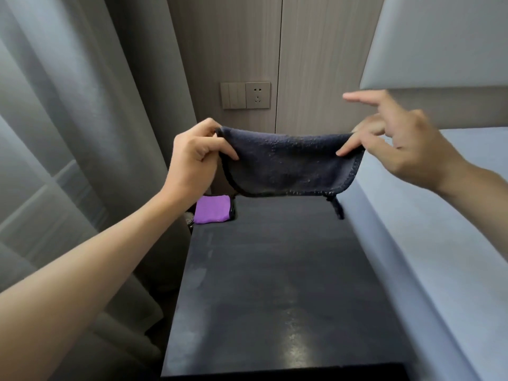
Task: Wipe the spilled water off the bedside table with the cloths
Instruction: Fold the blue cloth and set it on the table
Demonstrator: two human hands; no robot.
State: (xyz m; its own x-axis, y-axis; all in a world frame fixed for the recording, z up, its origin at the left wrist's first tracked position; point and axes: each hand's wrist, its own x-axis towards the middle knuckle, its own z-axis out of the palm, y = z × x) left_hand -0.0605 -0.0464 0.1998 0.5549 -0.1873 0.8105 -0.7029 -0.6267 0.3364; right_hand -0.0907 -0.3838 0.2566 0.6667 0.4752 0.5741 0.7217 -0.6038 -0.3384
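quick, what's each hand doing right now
Left hand: closed, pinching one corner of the dark cloth.
Right hand: pinching the other corner, remaining fingers spread.

My right hand (406, 144) looks blurry. The dark blue cloth (288, 163) I hold up hides the back of the bedside table (275, 284).

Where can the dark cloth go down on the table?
Most of the bedside table is bare, from the near edge up to under the dark cloth. Only the far left corner is taken, by the purple cloth. The bed borders the right side.
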